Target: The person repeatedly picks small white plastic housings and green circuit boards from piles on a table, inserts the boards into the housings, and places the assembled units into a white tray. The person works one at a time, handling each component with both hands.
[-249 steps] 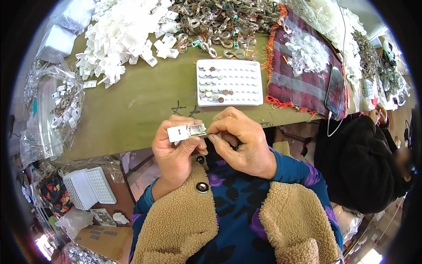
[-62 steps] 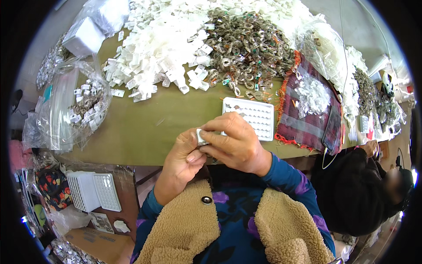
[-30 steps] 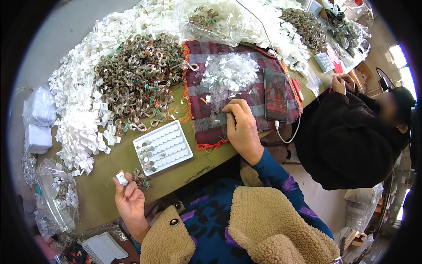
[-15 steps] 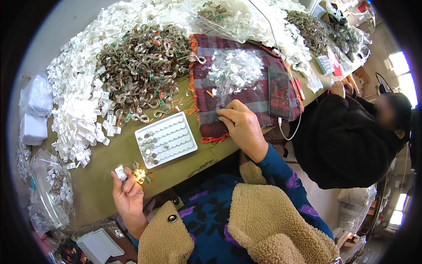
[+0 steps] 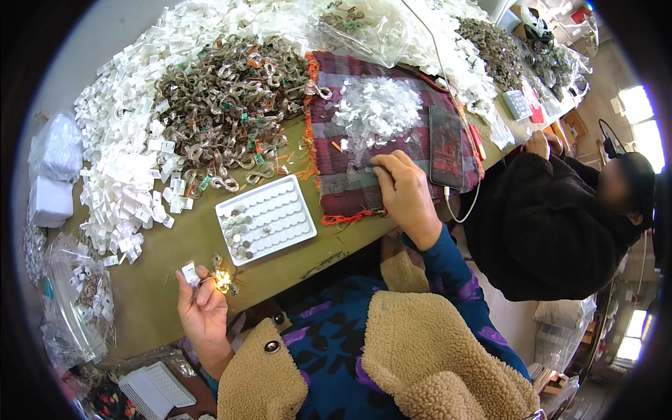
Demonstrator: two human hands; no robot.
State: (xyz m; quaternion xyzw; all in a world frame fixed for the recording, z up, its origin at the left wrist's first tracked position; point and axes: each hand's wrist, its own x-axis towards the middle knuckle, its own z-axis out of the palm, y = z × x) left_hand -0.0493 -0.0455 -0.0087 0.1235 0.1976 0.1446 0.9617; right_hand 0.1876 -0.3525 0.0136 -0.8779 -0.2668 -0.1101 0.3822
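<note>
My left hand [image 5: 204, 308] pinches a small white plastic battery box [image 5: 190, 274]. From the box hangs a coiled bundle of fairy lights [image 5: 222, 280], lit warm yellow beside my fingers. My right hand [image 5: 409, 199] rests over a plaid cloth [image 5: 336, 189], fingers bent and tips close together at the near edge of a heap of small clear plastic pieces [image 5: 378, 108]. Whatever lies between those fingertips is too small to make out. Between my hands, a white tray [image 5: 290, 231] with scalloped rows holds several silver button cells [image 5: 236, 227] on its left side.
A large pile of coiled wire lights [image 5: 224, 105] covers the table behind the tray, ringed by heaped white boxes [image 5: 119, 182]. A phone [image 5: 446, 147] with a white cable lies on the cloth's right. Another person [image 5: 553, 224] sits at the right. Plastic bags [image 5: 77, 301] stand at the left.
My right hand has shifted right and slightly away from me across the cloth, closer to the clear pieces. My left hand keeps its hold on the battery box, nearly still.
</note>
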